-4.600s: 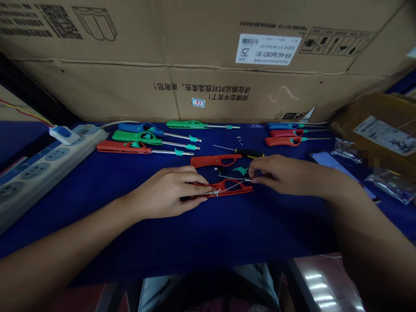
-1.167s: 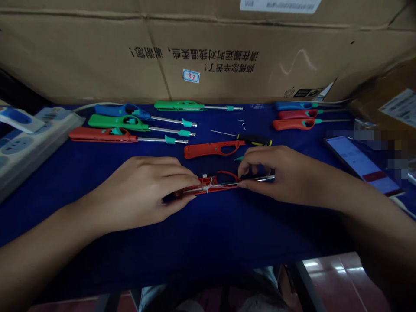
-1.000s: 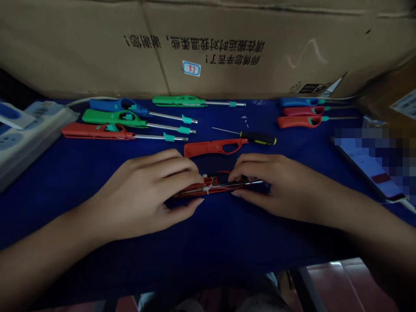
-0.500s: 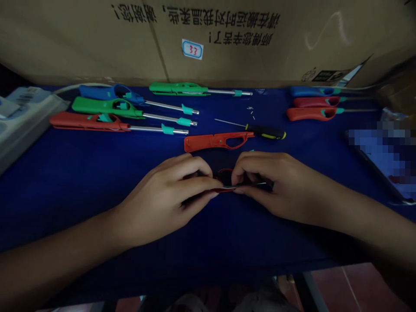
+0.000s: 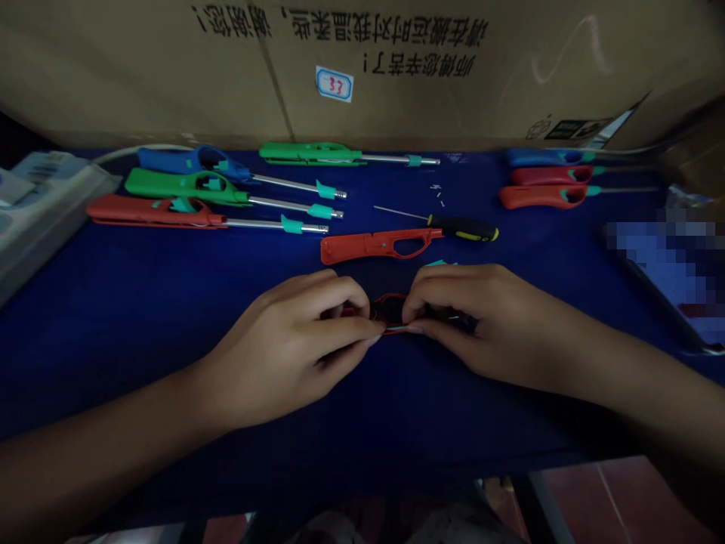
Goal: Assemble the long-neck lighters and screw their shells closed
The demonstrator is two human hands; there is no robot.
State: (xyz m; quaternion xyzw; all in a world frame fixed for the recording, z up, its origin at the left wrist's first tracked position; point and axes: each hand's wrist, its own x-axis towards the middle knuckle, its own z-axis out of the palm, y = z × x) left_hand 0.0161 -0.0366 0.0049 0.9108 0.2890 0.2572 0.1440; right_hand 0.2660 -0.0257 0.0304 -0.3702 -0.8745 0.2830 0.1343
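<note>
Between my two hands, low over the blue table, is a red lighter casing [image 5: 392,298], mostly covered by my fingers. My left hand [image 5: 300,340] is closed, thumb and forefinger pinching the casing's near edge. From the other side my right hand [image 5: 470,317] pinches the same edge, where a thin wire or strip shows. Just beyond lies the other red casing half [image 5: 362,248], hollow side up, with its trigger loop to the right. A small teal piece [image 5: 440,264] peeks out behind my right hand. A black and yellow screwdriver [image 5: 461,228] rests beyond that.
Several lighters with metal tubes, such as a red one [image 5: 152,211], lie at the left. More lighters [image 5: 544,196] lie at the right. Tiny screws [image 5: 439,196] sit behind the screwdriver. A cardboard box [image 5: 170,91] stands along the back; a phone-like device [image 5: 674,279] lies right.
My fingers have shifted slightly along the casing's edge, and more of the red loop shows between them. More of the teal piece is visible. The other things have stayed put.
</note>
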